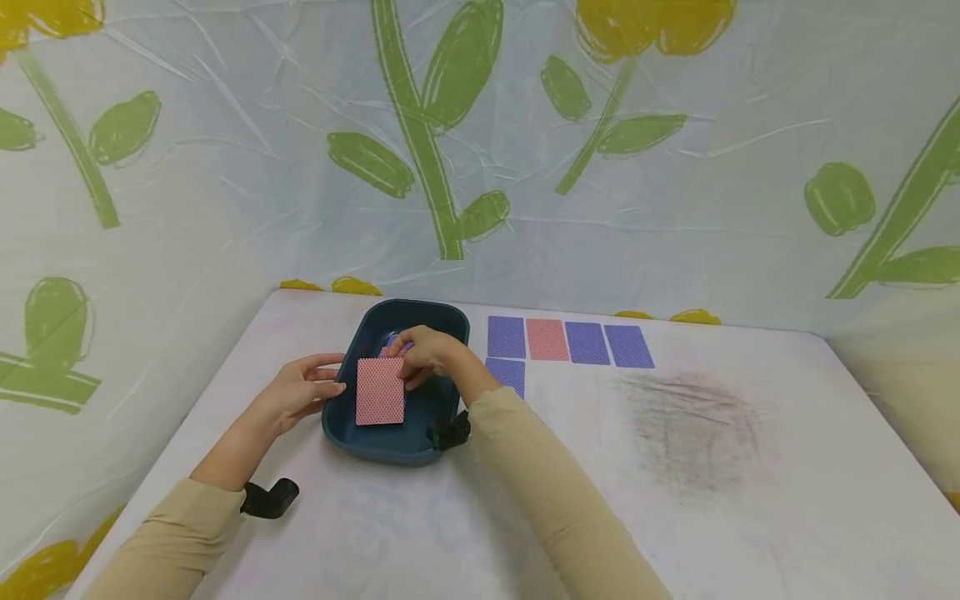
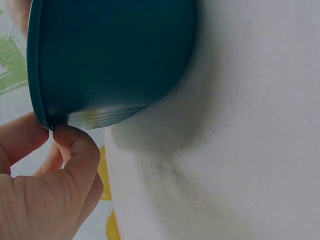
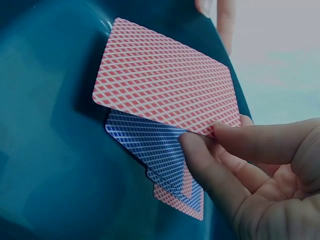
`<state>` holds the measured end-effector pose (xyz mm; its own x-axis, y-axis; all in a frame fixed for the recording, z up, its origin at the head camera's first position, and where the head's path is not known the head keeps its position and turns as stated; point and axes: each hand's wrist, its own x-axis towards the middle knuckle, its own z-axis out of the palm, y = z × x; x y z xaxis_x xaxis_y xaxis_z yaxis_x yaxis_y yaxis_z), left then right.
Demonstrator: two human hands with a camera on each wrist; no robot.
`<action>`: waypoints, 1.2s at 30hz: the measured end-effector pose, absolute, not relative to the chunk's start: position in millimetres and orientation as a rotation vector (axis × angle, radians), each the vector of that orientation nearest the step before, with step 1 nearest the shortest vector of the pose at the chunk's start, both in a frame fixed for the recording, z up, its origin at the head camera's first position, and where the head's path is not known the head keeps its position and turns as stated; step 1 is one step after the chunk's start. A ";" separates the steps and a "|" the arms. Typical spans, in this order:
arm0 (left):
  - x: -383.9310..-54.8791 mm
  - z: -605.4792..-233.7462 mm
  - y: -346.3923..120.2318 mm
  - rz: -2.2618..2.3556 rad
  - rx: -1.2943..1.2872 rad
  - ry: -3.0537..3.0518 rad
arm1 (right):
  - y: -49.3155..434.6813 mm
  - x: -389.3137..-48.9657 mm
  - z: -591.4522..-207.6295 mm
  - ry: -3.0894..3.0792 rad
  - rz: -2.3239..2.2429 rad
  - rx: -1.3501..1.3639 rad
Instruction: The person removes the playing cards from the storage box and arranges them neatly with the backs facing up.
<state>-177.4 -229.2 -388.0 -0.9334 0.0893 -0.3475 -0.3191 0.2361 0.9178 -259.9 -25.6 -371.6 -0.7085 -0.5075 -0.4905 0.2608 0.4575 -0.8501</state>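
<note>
My right hand (image 1: 433, 353) reaches inside a dark teal plastic bin (image 1: 390, 456) and pinches a red-backed playing card (image 3: 165, 75) by its edge between thumb and fingers. Below it in the right wrist view lie fanned blue-backed cards (image 3: 145, 137) and another red-backed card (image 3: 177, 204), inside the bin. The held card's face is turned away. At the bin's left side, my left hand (image 1: 294, 392) pinches the rim, with thumb and a finger on either side of it in the left wrist view.
Right of the bin, a row on the white tabletop (image 1: 570, 517) has a blue-backed card (image 1: 506, 337), a red-backed card (image 1: 547, 339) and two more blue ones. Another blue-backed card (image 1: 507, 375) lies below the row's left end, partly behind the right forearm. A dark smudge (image 1: 697, 433) marks the cloth.
</note>
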 end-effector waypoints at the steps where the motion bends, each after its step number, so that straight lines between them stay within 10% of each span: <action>1: -177.3 -388.0 -229.1 1.750 -0.213 2.184 | -24.7 -259.8 -371.1 1.949 -1.339 -0.200; 36: -176.1 -388.7 -229.6 1.773 -0.200 2.160 | 23.3 -255.1 -350.9 1.863 -1.600 -0.216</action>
<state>-176.1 -229.6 -388.7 -0.9328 0.1039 -0.3450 -0.3181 0.2123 0.9240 -255.1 23.3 -350.9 -0.7661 -0.5241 -0.3720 0.2888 0.2364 -0.9277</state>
